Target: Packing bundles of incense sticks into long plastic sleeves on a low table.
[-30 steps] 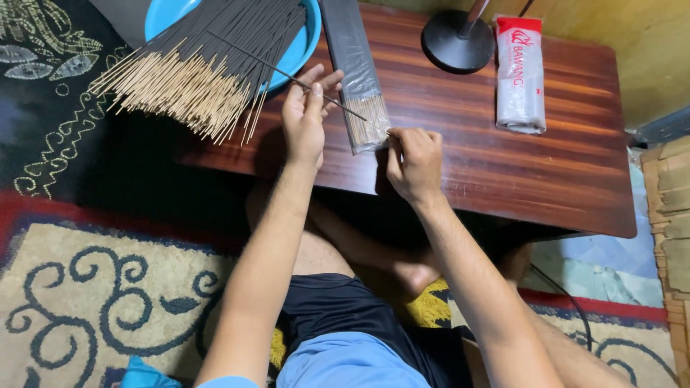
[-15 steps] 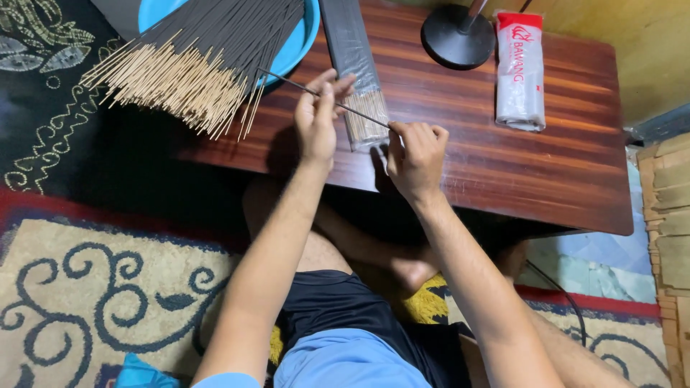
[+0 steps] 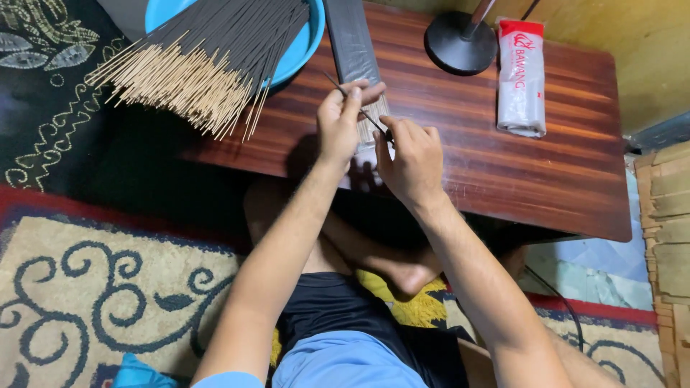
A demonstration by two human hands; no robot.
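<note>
My left hand (image 3: 340,123) and my right hand (image 3: 408,159) together hold one thin dark incense stick (image 3: 357,108) over the open end of a clear plastic packet of incense sticks (image 3: 353,50) lying on the wooden table (image 3: 496,165). The right hand pinches the stick's near end; the left hand's fingers guide it farther up, at the packet's mouth. A big loose pile of dark incense sticks (image 3: 208,57) with pale bare ends fans out of a blue basin (image 3: 305,43) at the upper left.
A black round lamp base (image 3: 460,43) stands at the table's back. A white and red plastic roll (image 3: 520,79) lies to its right. Patterned rugs (image 3: 108,287) cover the floor, and stacked cardboard (image 3: 665,215) sits at the right edge.
Both hands moved right and closer together, bringing the single stick from beside the loose pile over to the packet's open end.
</note>
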